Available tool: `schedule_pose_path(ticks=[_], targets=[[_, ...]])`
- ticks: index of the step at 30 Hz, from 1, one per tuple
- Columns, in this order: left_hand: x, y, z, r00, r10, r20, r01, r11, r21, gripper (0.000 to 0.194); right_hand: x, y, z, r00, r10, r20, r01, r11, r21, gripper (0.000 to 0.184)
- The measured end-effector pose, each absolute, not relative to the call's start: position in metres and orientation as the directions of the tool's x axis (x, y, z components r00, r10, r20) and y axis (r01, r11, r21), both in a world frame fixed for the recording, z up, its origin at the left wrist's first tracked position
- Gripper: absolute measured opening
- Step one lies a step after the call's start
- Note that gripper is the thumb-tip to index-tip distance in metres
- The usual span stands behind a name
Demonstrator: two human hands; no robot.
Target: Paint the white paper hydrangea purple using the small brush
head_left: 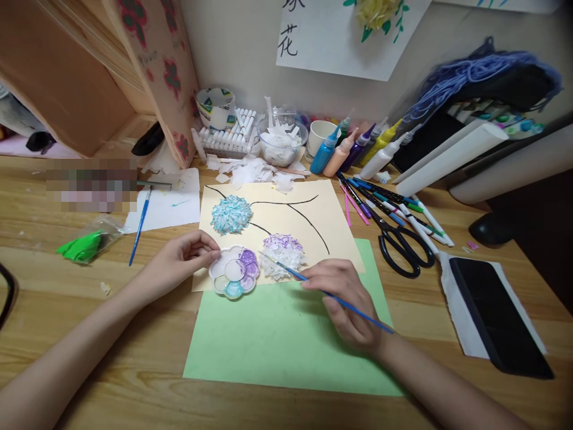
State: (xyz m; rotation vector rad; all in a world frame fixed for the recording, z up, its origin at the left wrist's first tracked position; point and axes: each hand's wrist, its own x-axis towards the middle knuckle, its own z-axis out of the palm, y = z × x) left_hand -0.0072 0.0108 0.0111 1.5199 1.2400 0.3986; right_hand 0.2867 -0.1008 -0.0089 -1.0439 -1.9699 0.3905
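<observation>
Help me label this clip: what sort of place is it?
Probably a craft desk, perhaps at home: paint bottles stand along the back, scissors lie by pens, and the right hand holds a paintbrush at a purple-and-white paper flower.

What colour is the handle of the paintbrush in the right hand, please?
The paintbrush handle is blue, head view.

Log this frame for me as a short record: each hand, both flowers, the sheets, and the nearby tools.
Left hand: grips palette
Right hand: holds paintbrush, tip at white-and-purple flower; contact unclear
Blue-and-white flower: on cream sheet, upper left
White-and-purple flower: purple on far side, mostly white nearer
Green sheet: partly under cream sheet
Right side: black-handled scissors
Left side: second paintbrush
</observation>
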Motion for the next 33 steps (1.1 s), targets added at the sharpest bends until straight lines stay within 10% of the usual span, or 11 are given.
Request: schedule_pose_path(ticks=[18, 23, 27, 33], targets=[[-0.007, 0.009, 0.011, 0.411, 0.845, -0.343, 0.448, 0.141, 0.883, 0.033, 0.276, -0.103, -0.007, -0.432, 0.764, 0.479, 0.595, 0.641, -0.485, 0.034], [-0.008, 0.011, 0.012, 0.405, 0.847, -0.344, 0.479, 0.124, 0.869, 0.034, 0.284, -0.102, -0.012, -0.018, 0.791, 0.611, 0.450, 0.552, -0.702, 0.027], [-0.010, 0.012, 0.010, 0.395, 0.848, -0.353, 0.490, 0.130, 0.862, 0.028, 0.297, -0.089, -0.015, 0.482, 0.767, 0.423, 0.136, 0.412, -0.901, 0.015], [-0.008, 0.012, 0.013, 0.354, 0.854, -0.382, 0.524, 0.158, 0.837, 0.024, 0.312, -0.073, -0.019, 0.501, 0.861, 0.095, -0.172, 0.206, -0.963, 0.008]])
